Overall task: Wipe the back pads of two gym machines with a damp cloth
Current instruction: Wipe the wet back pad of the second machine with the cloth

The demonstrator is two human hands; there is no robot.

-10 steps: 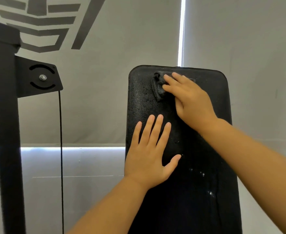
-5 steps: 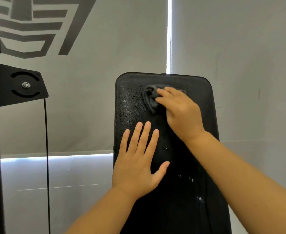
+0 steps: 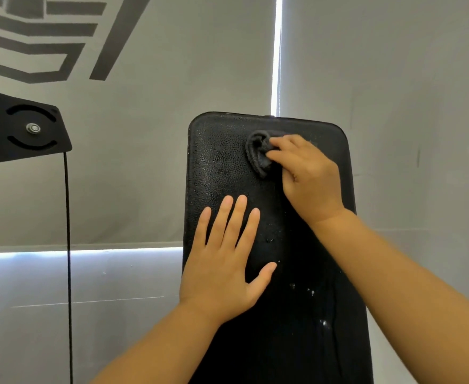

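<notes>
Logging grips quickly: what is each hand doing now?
Left hand: open, flat on back pad.
Right hand: closed on cloth.

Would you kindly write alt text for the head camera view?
A person's right hand presses a bunched dark grey cloth against the top of an upright black textured vinyl back pad, while the left hand rests flat lower on it. Grey roller blinds hang behind.

Room dim, flat grey. Daylight leaks in a bright vertical slit (image 3: 276, 56) between two blinds (image 3: 172, 134) and a glaring horizontal band (image 3: 89, 254) below the left one. Black pad (image 3: 222, 162) shows wet speckle highlights. Left edge slightly soft.
</notes>
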